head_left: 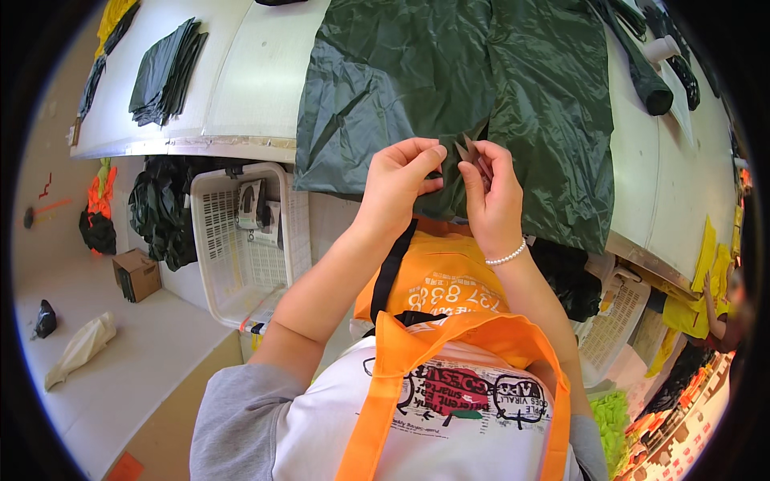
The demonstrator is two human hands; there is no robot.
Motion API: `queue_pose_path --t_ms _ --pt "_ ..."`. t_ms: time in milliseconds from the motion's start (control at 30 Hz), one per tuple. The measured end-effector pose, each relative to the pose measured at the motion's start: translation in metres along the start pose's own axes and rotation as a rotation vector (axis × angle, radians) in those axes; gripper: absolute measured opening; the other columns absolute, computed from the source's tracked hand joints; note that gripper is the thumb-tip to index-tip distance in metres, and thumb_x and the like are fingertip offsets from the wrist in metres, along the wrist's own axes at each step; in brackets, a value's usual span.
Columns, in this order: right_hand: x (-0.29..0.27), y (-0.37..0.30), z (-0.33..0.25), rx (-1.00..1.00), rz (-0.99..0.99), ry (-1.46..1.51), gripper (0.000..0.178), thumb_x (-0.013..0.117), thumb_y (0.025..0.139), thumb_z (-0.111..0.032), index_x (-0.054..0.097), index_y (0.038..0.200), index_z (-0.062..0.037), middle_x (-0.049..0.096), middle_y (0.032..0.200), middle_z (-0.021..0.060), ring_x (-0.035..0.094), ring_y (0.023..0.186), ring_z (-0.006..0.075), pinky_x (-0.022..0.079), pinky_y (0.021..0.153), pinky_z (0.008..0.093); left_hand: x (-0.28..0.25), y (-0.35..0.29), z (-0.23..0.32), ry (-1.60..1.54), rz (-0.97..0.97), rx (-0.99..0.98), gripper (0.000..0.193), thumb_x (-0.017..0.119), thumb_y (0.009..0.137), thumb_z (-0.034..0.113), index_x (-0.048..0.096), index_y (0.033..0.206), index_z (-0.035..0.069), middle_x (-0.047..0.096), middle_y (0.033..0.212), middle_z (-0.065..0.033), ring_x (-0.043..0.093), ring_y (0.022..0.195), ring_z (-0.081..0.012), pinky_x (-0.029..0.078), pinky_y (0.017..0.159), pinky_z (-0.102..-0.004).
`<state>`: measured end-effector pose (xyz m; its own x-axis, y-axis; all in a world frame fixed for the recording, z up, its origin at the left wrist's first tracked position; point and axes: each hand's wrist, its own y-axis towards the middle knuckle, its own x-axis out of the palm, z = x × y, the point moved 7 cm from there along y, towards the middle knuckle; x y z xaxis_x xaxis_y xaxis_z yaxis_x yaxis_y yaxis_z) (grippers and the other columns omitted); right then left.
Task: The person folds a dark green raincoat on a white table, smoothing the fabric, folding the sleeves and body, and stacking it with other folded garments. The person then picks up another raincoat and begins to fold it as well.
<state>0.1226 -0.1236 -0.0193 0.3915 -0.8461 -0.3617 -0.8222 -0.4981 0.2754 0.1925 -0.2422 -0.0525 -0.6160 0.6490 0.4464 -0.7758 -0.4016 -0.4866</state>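
A shiny dark green garment (393, 72) lies creased over the table edge in front of me, parted by a slit or fold near its middle. My left hand (397, 180) is closed in a pinch at its lower part, with a bit of dark material showing between thumb and fingers. Close beside it, my right hand (496, 192) is wrapped round small thread snips (466, 150). Their pointed blades stick out toward the left hand, slightly apart; the rest is hidden in the palm.
Folded dark green pieces (164, 72) lie on the table's left, a dark roll (654, 92) on its right. Under the table stand a white basket (204, 240) with packets and another basket (613, 321). A cardboard box (136, 275) is at left. A person's arm (712, 309) shows far right.
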Motion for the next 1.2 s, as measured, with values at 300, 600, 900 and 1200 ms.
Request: queue_pose_path --t_ms 300,600,900,1200 --pt "0.003 0.002 -0.007 0.058 -0.014 0.060 0.019 0.059 0.090 -0.012 0.052 0.103 0.0006 0.062 0.083 0.0111 0.062 0.073 0.0171 0.049 0.066 0.0267 0.003 0.003 -0.005 -0.088 -0.055 -0.009 0.012 0.063 0.086 0.014 0.062 0.094 0.004 0.061 0.085 0.0008 0.056 0.074 -0.0063 0.049 0.066 -0.0227" --pt "-0.004 0.001 -0.004 0.073 0.032 0.012 0.017 0.061 0.088 -0.011 0.054 0.099 0.0010 0.061 0.077 0.0074 0.058 0.067 0.0137 0.048 0.061 0.0258 -0.001 0.003 -0.007 -0.058 -0.020 0.001 0.012 0.062 0.086 0.014 0.061 0.094 0.005 0.062 0.086 0.0000 0.058 0.076 -0.0073 0.048 0.066 -0.0233" --pt "-0.080 -0.079 0.122 0.181 -0.502 -0.774 0.043 0.076 0.066 -0.014 0.053 0.103 -0.0080 0.050 0.124 0.0077 0.062 0.078 0.0264 0.051 0.065 0.0349 -0.034 0.019 -0.049 0.958 -0.090 0.309 0.018 0.064 0.081 0.013 0.064 0.090 -0.002 0.064 0.075 -0.0049 0.057 0.065 -0.0088 0.046 0.059 -0.0241" --pt "-0.113 -0.055 0.136 0.435 -0.025 -0.220 0.018 0.065 0.085 -0.016 0.061 0.082 0.0014 0.047 0.060 -0.0024 0.037 0.056 0.0035 0.034 0.051 0.0212 0.033 0.020 -0.054 1.227 -0.338 0.860 0.052 0.067 0.073 0.009 0.052 0.122 0.007 0.053 0.121 -0.0121 0.060 0.093 -0.0257 0.049 0.073 -0.0334"
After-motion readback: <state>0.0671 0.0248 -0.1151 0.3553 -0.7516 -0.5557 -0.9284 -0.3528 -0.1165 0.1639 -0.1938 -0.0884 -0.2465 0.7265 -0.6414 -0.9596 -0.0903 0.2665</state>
